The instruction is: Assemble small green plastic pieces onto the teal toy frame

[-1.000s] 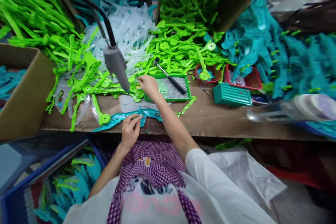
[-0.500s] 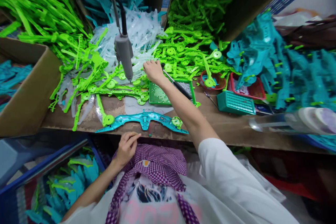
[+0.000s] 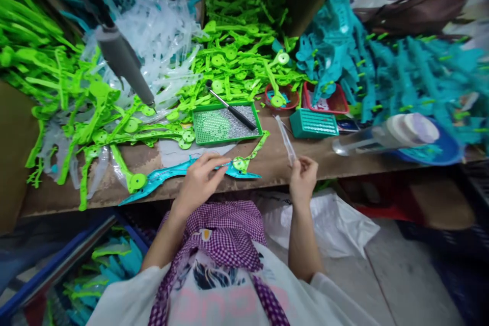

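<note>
A blue bow-shaped plastic part (image 3: 153, 182) lies along the front of the workbench, its middle hidden by my left hand (image 3: 202, 178). The fingers of that hand are pinched together above the part, on what looks like a thin wire. On the part's right end sits the round head of a green plastic piece (image 3: 240, 164), its narrow arm slanting up to the right. My right hand (image 3: 303, 181) is closed on the lower end of a long, translucent plastic strip (image 3: 286, 140), held tilted over the bench edge.
A green tray (image 3: 196, 135) of small metal pieces bears a black-handled screwdriver (image 3: 233, 111). A grey power screwdriver (image 3: 124, 61) hangs at left. Green parts (image 3: 229, 56) and translucent parts (image 3: 153, 35) are heaped behind. Red baskets, a teal basket (image 3: 313, 125) and a clear bottle (image 3: 385, 135) stand right.
My right hand has come back from the heap and now holds a translucent strip. My left hand has moved up onto the blue part. The green piece's arm now points up right; the view has shifted right.
</note>
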### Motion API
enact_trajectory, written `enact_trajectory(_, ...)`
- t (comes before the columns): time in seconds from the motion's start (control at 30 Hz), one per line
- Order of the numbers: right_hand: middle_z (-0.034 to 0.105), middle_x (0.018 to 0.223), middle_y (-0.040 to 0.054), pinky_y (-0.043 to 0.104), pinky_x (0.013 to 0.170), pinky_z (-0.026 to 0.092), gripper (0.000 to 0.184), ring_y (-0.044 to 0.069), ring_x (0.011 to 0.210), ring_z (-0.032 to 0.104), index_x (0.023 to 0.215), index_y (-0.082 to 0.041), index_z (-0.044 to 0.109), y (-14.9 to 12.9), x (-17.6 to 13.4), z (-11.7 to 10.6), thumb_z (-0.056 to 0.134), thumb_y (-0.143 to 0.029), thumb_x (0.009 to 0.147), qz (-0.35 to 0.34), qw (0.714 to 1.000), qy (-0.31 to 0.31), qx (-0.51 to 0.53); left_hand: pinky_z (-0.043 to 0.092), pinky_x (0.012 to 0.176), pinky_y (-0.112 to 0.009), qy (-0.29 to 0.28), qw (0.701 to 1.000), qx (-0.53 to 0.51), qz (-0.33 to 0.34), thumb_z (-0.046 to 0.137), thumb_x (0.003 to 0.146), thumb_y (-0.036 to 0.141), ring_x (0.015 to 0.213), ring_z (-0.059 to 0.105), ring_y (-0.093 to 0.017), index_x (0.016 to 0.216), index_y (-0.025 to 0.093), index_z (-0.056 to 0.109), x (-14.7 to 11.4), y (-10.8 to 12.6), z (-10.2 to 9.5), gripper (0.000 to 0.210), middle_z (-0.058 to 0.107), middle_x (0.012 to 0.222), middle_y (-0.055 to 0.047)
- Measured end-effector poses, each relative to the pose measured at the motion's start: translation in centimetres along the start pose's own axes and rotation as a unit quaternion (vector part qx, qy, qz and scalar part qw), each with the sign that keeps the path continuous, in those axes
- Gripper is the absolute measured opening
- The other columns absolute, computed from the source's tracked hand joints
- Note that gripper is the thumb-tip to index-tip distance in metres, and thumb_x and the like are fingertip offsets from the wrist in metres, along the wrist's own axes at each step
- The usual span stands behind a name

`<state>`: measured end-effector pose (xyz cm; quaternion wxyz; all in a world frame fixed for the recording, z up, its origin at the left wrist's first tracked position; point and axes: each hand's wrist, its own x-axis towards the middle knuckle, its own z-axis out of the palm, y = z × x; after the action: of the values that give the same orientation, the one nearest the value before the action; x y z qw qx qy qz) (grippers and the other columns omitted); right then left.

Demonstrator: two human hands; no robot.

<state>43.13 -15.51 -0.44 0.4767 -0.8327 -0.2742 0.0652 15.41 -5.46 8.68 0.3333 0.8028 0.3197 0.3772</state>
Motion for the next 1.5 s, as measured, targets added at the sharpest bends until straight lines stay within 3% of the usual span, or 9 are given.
enact_trajectory(0.17,0.067,0.107,0.0206,0.048,0.089,0.044,0.036,0.034,0.104,0.063,0.104,-0.014,0.058,1.6,-1.5,-2.2,0.036,-0.039,0.091,0.011,0.953,-0.072,-0.295,0.050,0.095,-0.039,-0.132,0.990,0.041,0.022,0.056,0.095,0.034,0.107,0.062,-0.021,0.115,0.022,0.065,5.5,-0.8,3.6,0.026,0.065,0.114,-0.007)
enact_trajectory(0.37,0.068,0.111,0.0188,0.039,0.078,0.046,0.039,0.030,0.096,0.066,0.105,-0.017,0.063,-0.1,2.1,-1.7,0.046,-0.049,0.090,0.024,0.914,-0.168,-0.370,0.044,0.100,-0.049,-0.289,0.941,0.173,0.020,0.076,0.076,0.045,0.126,0.051,-0.037,0.146,0.018,0.038,2.4,-4.4,7.4,0.084,0.051,0.140,-0.020)
enact_trajectory(0.47,0.071,0.092,0.0140,0.036,0.074,0.045,0.031,0.029,0.088,0.066,0.087,-0.019,0.065,0.4,4.3,-2.6,0.057,-0.048,0.082,0.058,0.910,-0.200,-0.359,0.040,0.102,-0.051,-0.333,0.918,0.209,0.048,0.077,0.076,0.043,0.129,0.048,-0.040,0.147,0.014,0.035,1.9,-5.2,8.2,0.088,0.047,0.144,-0.024)
enact_trajectory(0.63,0.063,0.068,0.0022,0.027,0.056,0.043,0.036,0.017,0.062,0.058,0.075,-0.020,0.056,1.1,2.9,-3.6,0.066,-0.054,0.068,0.115,0.982,-0.126,-0.088,0.038,0.104,-0.053,-0.346,0.908,0.222,0.080,0.076,0.077,0.044,0.128,0.050,-0.041,0.140,0.013,0.046,3.3,-6.1,8.3,0.076,0.052,0.140,-0.025)
enact_trajectory(0.73,0.059,0.067,-0.0039,0.022,0.040,0.034,0.051,0.008,0.044,0.046,0.092,-0.021,0.054,0.0,0.6,-1.4,0.068,-0.062,0.065,0.169,0.960,-0.151,0.164,0.042,0.100,-0.051,-0.361,0.900,0.235,0.069,0.076,0.075,0.049,0.122,0.055,-0.039,0.135,0.014,0.051,4.0,-6.5,8.1,0.074,0.056,0.135,-0.023)
enact_trajectory(0.83,0.057,0.063,-0.0065,0.020,0.040,0.039,0.053,0.007,0.044,0.048,0.091,-0.021,0.053,-1.6,-0.3,1.9,0.072,-0.062,0.063,0.175,0.926,-0.207,0.264,0.048,0.094,-0.047,-0.376,0.896,0.229,0.055,0.078,0.072,0.051,0.115,0.059,-0.038,0.130,0.012,0.056,4.6,-6.6,8.2,0.073,0.059,0.129,-0.022)
enact_trajectory(0.97,0.055,0.055,-0.0082,0.018,0.041,0.045,0.050,0.007,0.044,0.053,0.085,-0.021,0.050,-2.5,-0.1,4.7,0.074,-0.060,0.063,0.223,0.901,-0.263,0.264,0.051,0.087,-0.045,-0.367,0.907,0.201,0.049,0.078,0.072,0.050,0.107,0.063,-0.035,0.124,0.014,0.061,4.9,-6.8,8.4,0.066,0.064,0.119,-0.019)
enact_trajectory(1.2,0.059,0.053,-0.0078,0.019,0.045,0.051,0.038,0.008,0.042,0.058,0.083,-0.022,0.048,-1.9,-0.2,6.2,0.073,-0.048,0.074,0.247,0.900,-0.286,0.219,0.053,0.083,-0.044,-0.358,0.909,0.206,0.051,0.081,0.067,0.051,0.101,0.064,-0.035,0.124,0.016,0.062,4.8,-7.2,8.6,0.069,0.065,0.113,-0.017)
enact_trajectory(1.5,0.059,0.048,-0.0049,0.019,0.036,0.041,0.035,0.008,0.035,0.052,0.069,-0.021,0.046,-2.4,1.6,5.1,0.066,-0.046,0.084,0.120,0.926,-0.358,-0.008,0.051,0.087,-0.045,-0.363,0.907,0.211,0.039,0.083,0.065,0.047,0.107,0.062,-0.036,0.126,0.014,0.059,4.7,-7.0,8.9,0.074,0.064,0.118,-0.018)
